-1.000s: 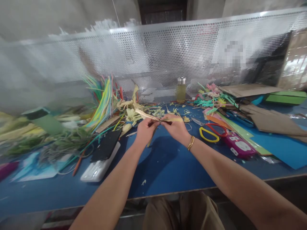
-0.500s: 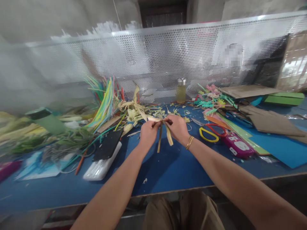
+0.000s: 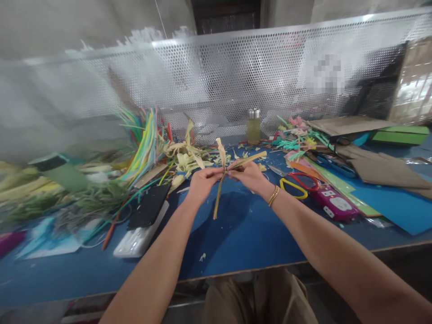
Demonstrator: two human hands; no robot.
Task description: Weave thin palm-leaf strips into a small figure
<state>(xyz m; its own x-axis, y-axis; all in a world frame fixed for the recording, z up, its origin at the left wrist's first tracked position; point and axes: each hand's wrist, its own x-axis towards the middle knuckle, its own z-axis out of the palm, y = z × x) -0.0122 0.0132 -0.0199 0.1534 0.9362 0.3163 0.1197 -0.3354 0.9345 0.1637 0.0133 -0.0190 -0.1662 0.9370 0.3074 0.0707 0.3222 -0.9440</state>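
Pale, dried husk-like strips (image 3: 218, 198) cross between my two hands, above the blue tabletop (image 3: 243, 243). My left hand (image 3: 203, 182) pinches them near the crossing point from the left. From the other side, my right hand (image 3: 249, 174) also grips the strips with thumb and fingers, and a gold bracelet is on that wrist. One strip end points up, another slants up to the right over my right hand, and one hangs down toward me. Fingertips hide just how the strips are joined. Behind my hands lies a heap of similar pale husk pieces (image 3: 189, 162).
Scissors (image 3: 294, 185) with red and yellow handles and a purple case (image 3: 337, 203) lie at right, beside cardboard (image 3: 388, 166). A black phone (image 3: 148, 206) rests on a white object at left, near colourful stems (image 3: 145, 139). A bottle (image 3: 253, 128) stands behind.
The strips have turned in my hands: one end now stands up and one reaches right, where two hung down before. My left hand has shifted slightly left.
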